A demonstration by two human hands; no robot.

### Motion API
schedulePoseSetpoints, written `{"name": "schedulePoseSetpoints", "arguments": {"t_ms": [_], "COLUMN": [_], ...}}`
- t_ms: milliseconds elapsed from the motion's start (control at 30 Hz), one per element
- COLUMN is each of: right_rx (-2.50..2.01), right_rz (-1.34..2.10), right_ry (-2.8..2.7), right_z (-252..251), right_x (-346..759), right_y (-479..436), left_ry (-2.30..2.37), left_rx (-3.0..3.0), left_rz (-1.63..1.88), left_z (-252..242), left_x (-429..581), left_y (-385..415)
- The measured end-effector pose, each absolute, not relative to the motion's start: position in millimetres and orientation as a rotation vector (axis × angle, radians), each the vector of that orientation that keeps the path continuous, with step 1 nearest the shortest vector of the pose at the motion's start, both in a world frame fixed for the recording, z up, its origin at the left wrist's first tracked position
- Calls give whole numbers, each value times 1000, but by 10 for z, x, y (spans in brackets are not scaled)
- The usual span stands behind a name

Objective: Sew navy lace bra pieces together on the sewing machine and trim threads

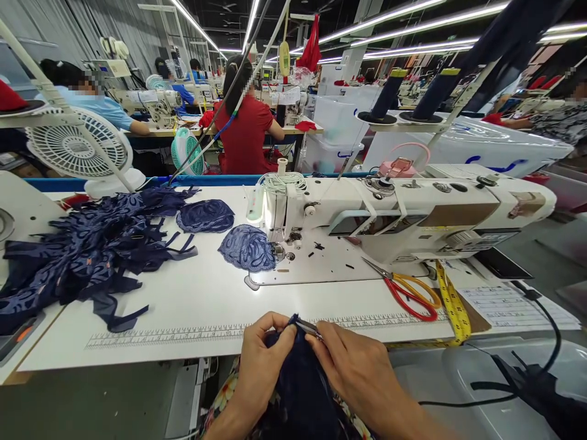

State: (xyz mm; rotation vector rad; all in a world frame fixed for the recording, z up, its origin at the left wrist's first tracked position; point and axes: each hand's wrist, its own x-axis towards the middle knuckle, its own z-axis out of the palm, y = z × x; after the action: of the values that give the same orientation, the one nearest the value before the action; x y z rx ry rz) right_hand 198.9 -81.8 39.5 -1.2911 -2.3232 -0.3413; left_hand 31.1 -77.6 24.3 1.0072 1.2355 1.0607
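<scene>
Pinches the upper edge of a navy fabric piece (298, 385) between thumb and fingers of the left hand (268, 354), in a narrow grip; holds in the right hand (355, 360), with fingers likewise closed, a slim metal-tipped tool (308, 327), exact kind hidden by the fingers, its tip at the pinched edge; places the fabric at the front edge of the white sewing table (183, 293), hanging down before floral-patterned clothing (222, 400); shows, just beyond the hands, a printed ruler scale (174, 336) along the tabletop; includes, farther back, a white industrial sewing machine (440, 208), with a blue lace-patterned piece (247, 247) beside its presser foot and a darker rounded piece (205, 216) behind and to the left; includes, at far left, a heap of navy patterned pieces with straps (82, 244), near a white fan (77, 143); shows, to the right, scissors with red and orange handles (389, 275), next to a yellow measuring tape (452, 299); includes, in the background, a seated person in red (243, 128).
</scene>
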Motion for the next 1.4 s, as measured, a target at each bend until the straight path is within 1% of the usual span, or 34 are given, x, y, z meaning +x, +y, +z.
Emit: {"name": "schedulePoseSetpoints", "arguments": {"t_ms": [167,400,533,733,867,1000,1100,1200,1333,1400], "right_rx": [-1280,-1256,-1218,-1218,-1261,-1179,-1190,-1363,-1592,-1568], "right_rz": [-401,-630,-512,-279,-303,-267,-220,-361,-782,-773], "right_ry": [-2321,-2417,-2463,-2452,-2446,-2485,-2473,-2381,-2291,-2266], "right_z": [384,418,393,362,356,361,360,308,218,235], "right_x": [1982,1992,2018,2066,2067,2063,2147,2347,2587,2592], "right_y": [-842,-853,-834,-816,-813,-827,-770,-564,-244,-215], "left_ry": [1275,1387,1421,1359,1362,1377,1307,1151,1060,1071], "left_rx": [1100,1361,1445,1269,1274,1294,1112,805,706,719], "left_rz": [1055,1113,1104,1044,1059,1079,1051,999,1014,1036], "left_z": [250,199,150,173,175,163,186,234,287,295], "left_x": [315,342,357,351,347,331,289,235,186,173], "left_y": [-780,-798,-818,-818,-815,-827,-816,-792,-799,-821]}}
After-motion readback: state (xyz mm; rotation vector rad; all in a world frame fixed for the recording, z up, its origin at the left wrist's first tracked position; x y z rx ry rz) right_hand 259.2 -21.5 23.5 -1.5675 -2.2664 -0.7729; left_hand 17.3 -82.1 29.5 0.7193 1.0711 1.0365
